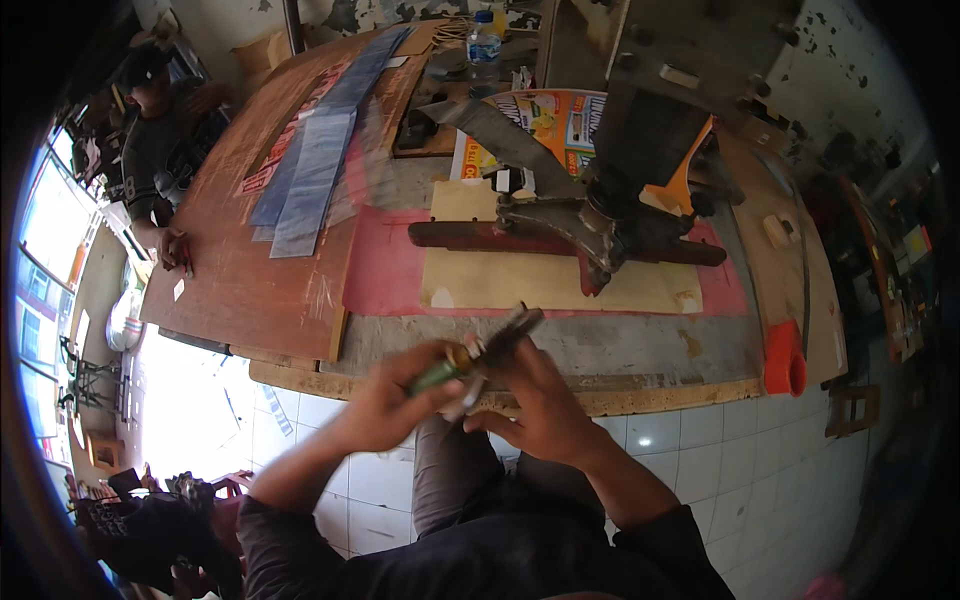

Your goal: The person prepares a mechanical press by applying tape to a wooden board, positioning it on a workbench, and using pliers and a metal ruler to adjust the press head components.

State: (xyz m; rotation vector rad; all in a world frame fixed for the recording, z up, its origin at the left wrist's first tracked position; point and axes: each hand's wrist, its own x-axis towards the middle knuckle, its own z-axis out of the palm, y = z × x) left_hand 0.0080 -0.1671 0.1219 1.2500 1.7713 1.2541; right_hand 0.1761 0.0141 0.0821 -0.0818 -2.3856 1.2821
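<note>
In front of my lap, just off the table's near edge, both hands are close together and blurred by motion. My left hand (pixel 395 395) is closed round the green handle (pixel 437 374) of a hand tool with a brass-coloured collar. Beyond the collar, a dark, flat end (pixel 512 336) points up and to the right; its kind is too smeared to tell. My right hand (pixel 545 410) curls its fingers at that dark end, its thumb set apart below. A pale strip (pixel 466 398) shows between the hands. What the right fingers grip is partly hidden.
Across the table stands a dark metal press (pixel 600 215) with a long bar (pixel 480 238) over a yellowish sheet (pixel 560 288) and pink sheet (pixel 385 270). Blue translucent strips (pixel 318 150) lie left. A bottle (pixel 483 50) stands behind; a red tube (pixel 785 358) sits right. A person (pixel 165 130) is at far left.
</note>
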